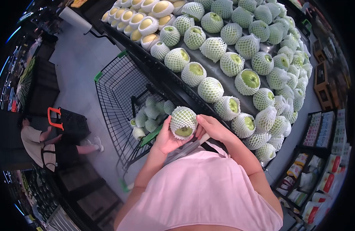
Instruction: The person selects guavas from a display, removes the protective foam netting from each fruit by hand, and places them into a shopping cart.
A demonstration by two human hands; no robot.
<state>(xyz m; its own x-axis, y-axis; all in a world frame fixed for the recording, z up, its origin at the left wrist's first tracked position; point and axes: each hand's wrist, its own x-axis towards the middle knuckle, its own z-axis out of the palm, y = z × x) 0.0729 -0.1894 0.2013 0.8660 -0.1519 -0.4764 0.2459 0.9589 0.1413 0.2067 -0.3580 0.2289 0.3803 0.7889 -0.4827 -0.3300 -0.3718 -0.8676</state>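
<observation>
A green apple in a white foam net (183,122) sits between my hands at the middle of the view. My left hand (169,134) cups it from the left and below. My right hand (210,129) is at its right side, fingers curled and touching or very near the net; a pale strip shows beside these fingers. Just beyond, on the sloping display, lie several netted green apples (210,89). Left of my hands, several more netted apples (151,111) rest in a black wire cart (115,88) with green corners.
Yellow fruits in foam nets (148,25) fill the display's far left. A roll of bags (75,19) stands at its corner. A person (39,144) is beside a dark basket with a red handle (73,125) at left. Packaged goods (300,173) line shelves at right.
</observation>
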